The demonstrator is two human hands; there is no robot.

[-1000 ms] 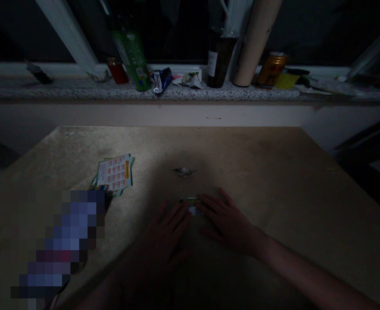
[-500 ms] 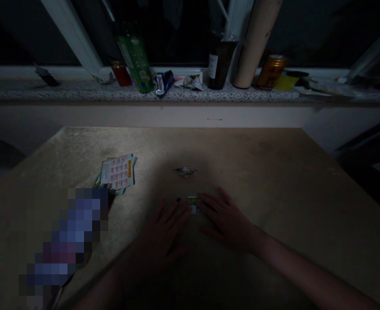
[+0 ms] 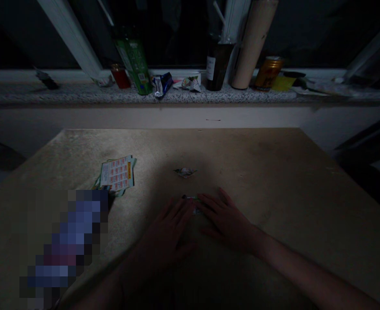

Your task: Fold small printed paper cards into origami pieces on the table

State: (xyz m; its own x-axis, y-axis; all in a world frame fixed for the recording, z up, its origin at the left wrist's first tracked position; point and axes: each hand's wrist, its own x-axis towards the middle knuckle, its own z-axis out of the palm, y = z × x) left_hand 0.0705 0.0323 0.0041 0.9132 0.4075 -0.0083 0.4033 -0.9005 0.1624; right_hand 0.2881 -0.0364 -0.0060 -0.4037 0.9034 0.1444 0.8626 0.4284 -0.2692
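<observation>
A small piece of printed paper (image 3: 196, 211), green and white, lies on the table (image 3: 257, 168) between my hands, mostly covered by fingers. My left hand (image 3: 173, 224) rests flat with its fingertips on the paper's left part. From the other side, my right hand (image 3: 222, 217) lies flat too, fingertips on the right part. A dark spot shows by the left fingertips; I cannot tell what it is. Beyond the hands sits a small folded paper (image 3: 185, 172), pointed at both ends.
A stack of printed cards (image 3: 117, 173) lies on the left, with a blurred-out object (image 3: 76, 228) in front of it. On the windowsill (image 3: 177, 99) stand a green carton (image 3: 133, 64), a dark cup (image 3: 217, 69), a cardboard tube (image 3: 254, 43) and an orange can (image 3: 269, 73).
My left hand has slid to the right, covering more of the paper. My right hand stays about where it was. The whole view has shifted very slightly.
</observation>
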